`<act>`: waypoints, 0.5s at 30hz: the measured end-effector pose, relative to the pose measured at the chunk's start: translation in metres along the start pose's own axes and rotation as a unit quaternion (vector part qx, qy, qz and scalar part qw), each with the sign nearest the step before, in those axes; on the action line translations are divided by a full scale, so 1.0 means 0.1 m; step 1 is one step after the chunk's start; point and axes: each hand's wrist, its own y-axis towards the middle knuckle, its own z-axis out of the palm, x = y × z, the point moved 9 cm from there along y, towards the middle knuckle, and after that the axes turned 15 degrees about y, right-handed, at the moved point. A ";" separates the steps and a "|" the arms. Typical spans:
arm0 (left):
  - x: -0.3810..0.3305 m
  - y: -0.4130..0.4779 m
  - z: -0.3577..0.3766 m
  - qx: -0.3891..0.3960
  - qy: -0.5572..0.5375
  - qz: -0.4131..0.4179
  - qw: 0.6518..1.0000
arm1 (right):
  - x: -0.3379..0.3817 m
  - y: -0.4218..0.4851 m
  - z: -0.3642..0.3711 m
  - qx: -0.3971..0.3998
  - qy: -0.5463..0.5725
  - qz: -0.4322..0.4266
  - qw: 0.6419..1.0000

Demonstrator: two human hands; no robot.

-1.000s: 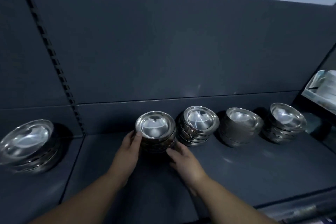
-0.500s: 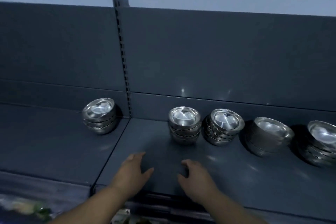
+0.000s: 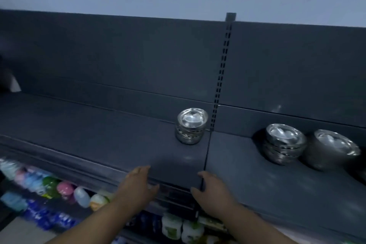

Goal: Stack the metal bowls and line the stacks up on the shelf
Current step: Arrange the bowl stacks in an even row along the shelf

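Observation:
One stack of metal bowls (image 3: 191,126) stands alone at the right end of the left shelf section (image 3: 99,134), near the slotted upright (image 3: 220,77). Two more stacks, a near stack (image 3: 284,142) and a far stack (image 3: 334,147), sit on the right shelf section (image 3: 267,180). My left hand (image 3: 136,184) and my right hand (image 3: 213,192) hover empty at the shelf's front edge, fingers relaxed, well in front of the lone stack.
A lower shelf holds colourful bottles and containers (image 3: 65,190) and white tubs (image 3: 182,228). The dark back panel (image 3: 128,55) rises behind the bowls. A pale wall shows above it.
Both hands let go of the stack and drew back to the front edge. My view swung left, so the row of stacks slid right and the lone stack came to the centre.

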 end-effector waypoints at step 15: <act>0.74 0.94 -0.15 0.002 0.081 0.044 0.996 | 0.30 0.81 0.14 -0.087 -0.031 0.078 0.993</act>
